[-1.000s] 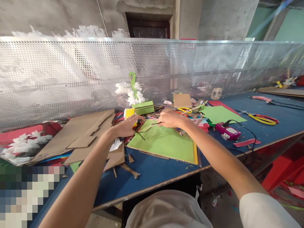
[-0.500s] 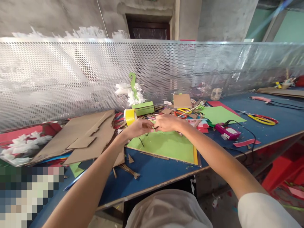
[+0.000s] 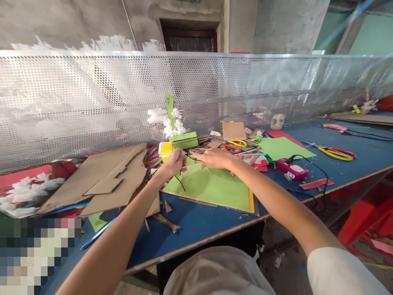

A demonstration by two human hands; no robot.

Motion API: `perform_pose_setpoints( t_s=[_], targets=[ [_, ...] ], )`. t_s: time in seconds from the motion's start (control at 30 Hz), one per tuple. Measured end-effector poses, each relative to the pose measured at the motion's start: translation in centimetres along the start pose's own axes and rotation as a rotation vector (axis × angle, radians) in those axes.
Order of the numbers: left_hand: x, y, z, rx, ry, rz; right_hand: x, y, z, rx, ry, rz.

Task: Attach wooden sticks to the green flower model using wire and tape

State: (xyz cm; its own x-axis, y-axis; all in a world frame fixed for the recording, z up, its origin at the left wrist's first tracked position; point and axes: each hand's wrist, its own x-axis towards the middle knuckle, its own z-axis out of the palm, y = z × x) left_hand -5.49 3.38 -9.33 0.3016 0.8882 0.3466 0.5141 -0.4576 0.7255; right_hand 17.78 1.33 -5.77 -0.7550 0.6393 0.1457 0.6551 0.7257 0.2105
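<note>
My left hand [image 3: 174, 162] is closed in a pinch beside the yellow tape roll [image 3: 167, 150]. From its fingers a thin dark cord [image 3: 193, 158] runs across to my right hand [image 3: 216, 158], and a loose dark end hangs over the green sheet [image 3: 211, 188]. My right hand is curled palm down with the index finger pointing left. A thin pale stick [image 3: 253, 154] sticks out behind it to the right; the grip under the palm is hidden. Both hands are above the back edge of the green sheet.
Torn cardboard [image 3: 104, 180] covers the left side. Behind the hands are a green box with a curled stem and white petals [image 3: 173, 123], yellow-handled scissors [image 3: 238, 143] and paper scraps. Pliers-like cutters [image 3: 336, 153] and a magenta power socket [image 3: 292, 169] lie right. A perforated metal screen [image 3: 123, 94] borders the back.
My hands have moved apart, the left one closing and drawing left, with the dark cord now stretched between them. The pale stick has swung from slanting upward to nearly level.
</note>
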Motion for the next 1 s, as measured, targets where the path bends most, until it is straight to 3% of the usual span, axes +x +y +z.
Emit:
perform_pose_setpoints(
  t_s=[0.17, 0.27, 0.37, 0.43, 0.53, 0.63, 0.77, 0.87, 1.0],
  targets=[
    [-0.2, 0.0, -0.2, 0.293, 0.166, 0.12, 0.3, -0.1, 0.7, 0.014, 0.042, -0.018],
    [-0.6, 0.5, -0.8, 0.44, 0.201, 0.067, 0.2, -0.1, 0.4, 0.019, 0.027, -0.053],
    [-0.8, 0.7, -1.7, 0.436, 0.254, 0.007, 0.1, 0.1, 0.3, 0.079, 0.009, -0.065],
    [-0.6, 0.7, -2.2, 0.305, 0.311, 0.014, 0.2, 0.4, 0.5, 0.114, 0.013, -0.078],
    [-0.2, 0.8, -2.8, -0.134, 0.364, 0.047, 0.6, 0.8, 0.9, 0.119, 0.066, -0.108],
    [0.0, 1.3, -3.1, -0.555, 0.304, 0.05, 0.8, 0.9, 1.3, 0.109, 0.135, -0.121],
    [-0.3, 1.9, -3.5, -0.75, 0.249, 0.046, 0.6, 0.7, 1.1, 0.118, 0.241, -0.09],
    [-0.4, 1.8, -3.5, -0.553, 0.168, 0.021, 0.5, 0.6, 0.9, 0.13, 0.299, -0.058],
    [-0.4, 2.1, -2.8, 0.053, 0.056, 0.127, 0.9, 0.4, 1.0, 0.025, 0.295, -0.121]
  ],
)
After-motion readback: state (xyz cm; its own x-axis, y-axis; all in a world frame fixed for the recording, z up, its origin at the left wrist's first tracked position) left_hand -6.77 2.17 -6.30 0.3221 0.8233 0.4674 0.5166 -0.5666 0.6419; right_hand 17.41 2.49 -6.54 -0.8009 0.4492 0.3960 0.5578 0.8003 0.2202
